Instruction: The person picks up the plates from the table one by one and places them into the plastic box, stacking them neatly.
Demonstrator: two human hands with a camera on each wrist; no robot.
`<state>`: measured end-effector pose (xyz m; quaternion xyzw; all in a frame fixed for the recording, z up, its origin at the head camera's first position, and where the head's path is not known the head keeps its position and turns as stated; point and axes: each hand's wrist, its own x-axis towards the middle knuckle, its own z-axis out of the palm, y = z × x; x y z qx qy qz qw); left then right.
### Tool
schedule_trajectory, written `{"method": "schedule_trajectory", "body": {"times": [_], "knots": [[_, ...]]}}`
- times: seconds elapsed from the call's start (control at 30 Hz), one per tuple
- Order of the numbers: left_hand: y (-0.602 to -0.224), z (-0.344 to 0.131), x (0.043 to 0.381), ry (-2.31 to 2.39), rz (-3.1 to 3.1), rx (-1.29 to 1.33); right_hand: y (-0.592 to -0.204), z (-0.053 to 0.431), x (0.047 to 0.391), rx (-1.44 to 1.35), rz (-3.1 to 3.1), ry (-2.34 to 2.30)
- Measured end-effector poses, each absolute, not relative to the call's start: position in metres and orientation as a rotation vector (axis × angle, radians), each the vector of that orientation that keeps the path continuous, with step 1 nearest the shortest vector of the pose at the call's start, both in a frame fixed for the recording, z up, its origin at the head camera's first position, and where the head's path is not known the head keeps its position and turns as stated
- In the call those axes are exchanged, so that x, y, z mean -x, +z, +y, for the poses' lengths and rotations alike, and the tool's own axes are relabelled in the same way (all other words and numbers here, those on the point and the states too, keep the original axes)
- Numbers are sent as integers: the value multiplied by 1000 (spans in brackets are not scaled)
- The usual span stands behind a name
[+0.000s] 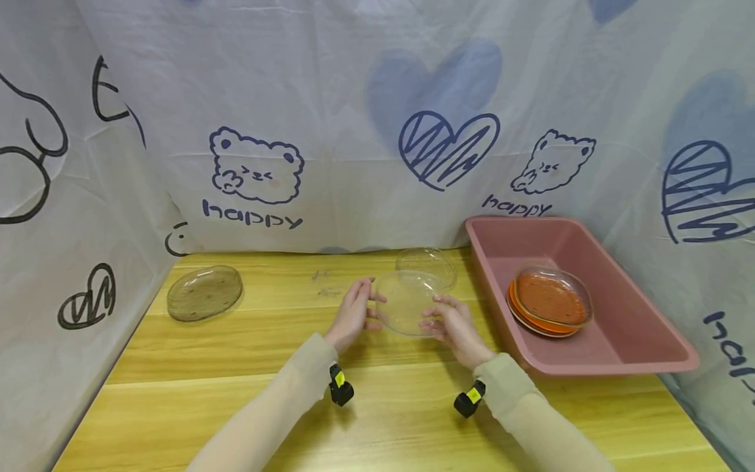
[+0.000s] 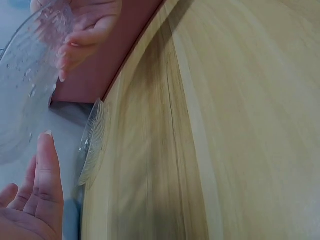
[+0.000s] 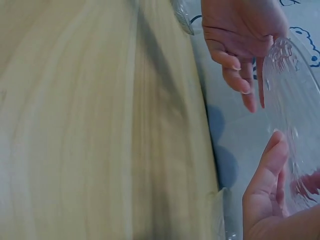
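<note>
We find the colourless, rounded, glass-like dish [image 1: 406,305] above the yellow wood-grain desk [image 1: 177,367], right hand [image 1: 457,328] pinching its rim, left hand [image 1: 352,316] straight-fingered by the opposite edge, so one-sided support could tip it.

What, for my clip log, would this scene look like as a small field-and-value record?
Right hand: grips a clear dish by its edge
Left hand: beside that dish's opposite edge, contact unclear
Table: wood-grained; a second clear dish behind the held one, a third clear dish at left
Pink bin: at right; orange dishes inside, a fourth clear dish on top
Backdrop: pale cloth with hearts, bears and "happy"
</note>
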<state>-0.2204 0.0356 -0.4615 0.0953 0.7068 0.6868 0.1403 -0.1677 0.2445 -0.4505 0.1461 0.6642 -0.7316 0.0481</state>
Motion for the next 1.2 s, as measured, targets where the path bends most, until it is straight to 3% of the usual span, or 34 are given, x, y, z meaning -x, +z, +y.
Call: {"method": "schedule_trajectory", "body": {"times": [0.37,0.83,1.2], "knots": [[-458,40,225,1991,2122,-262,-413,265,160,-431,2127,-2164],[-442,66,216,1779,2326,-573,-376,317,148,-378,2095,-2243],[-431,107,207,1636,2451,-829,-357,363,138,-488,2001,-2359]]}}
